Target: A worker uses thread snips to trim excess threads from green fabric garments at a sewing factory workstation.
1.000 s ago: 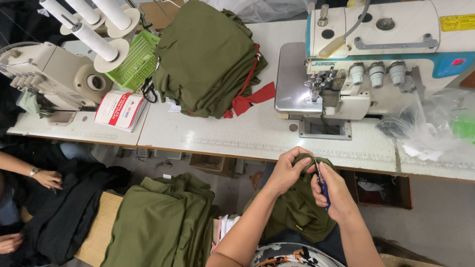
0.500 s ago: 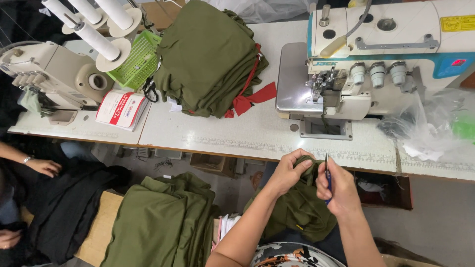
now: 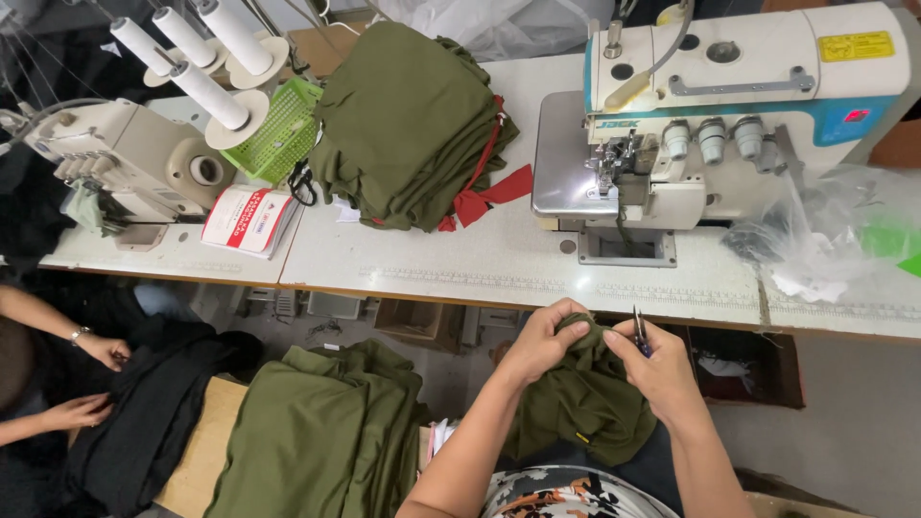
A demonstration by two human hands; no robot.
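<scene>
The left hand (image 3: 542, 341) is clenched on the bunched olive-green knit garment (image 3: 585, 403) that lies in the person's lap, just below the front edge of the white tabletop (image 3: 460, 259). The right hand (image 3: 662, 369) grips a small pair of metal thread snips with a blue handle (image 3: 639, 333) and also pinches the garment's upper fold. Compared with a second ago, the snips have swung from pointing down along the cloth to standing upright at the fold's top edge, and the two hands have drawn closer together over the same spot; by my reading, the trimming work has moved to a fresh point on the seam rather than ended.

On the tabletop, directly above the hands, stands the white and blue overlock sewing machine (image 3: 710, 115). To its left rests a tall stack of folded olive-green garments (image 3: 408, 125) tied with a red strip (image 3: 484, 197). Further left are a green plastic basket (image 3: 273, 134), a red and white booklet (image 3: 251, 219) and a second cream overlock machine (image 3: 125, 163) carrying white thread cones (image 3: 206, 96). Crumpled clear plastic bags (image 3: 835, 240) sit at the right. Below the tabletop, another pile of olive-green pieces (image 3: 317, 441) lies on a wooden bench (image 3: 197, 460) beside the person. At the far left, another person's hands (image 3: 96, 384) handle black cloth (image 3: 144, 422), well apart.
</scene>
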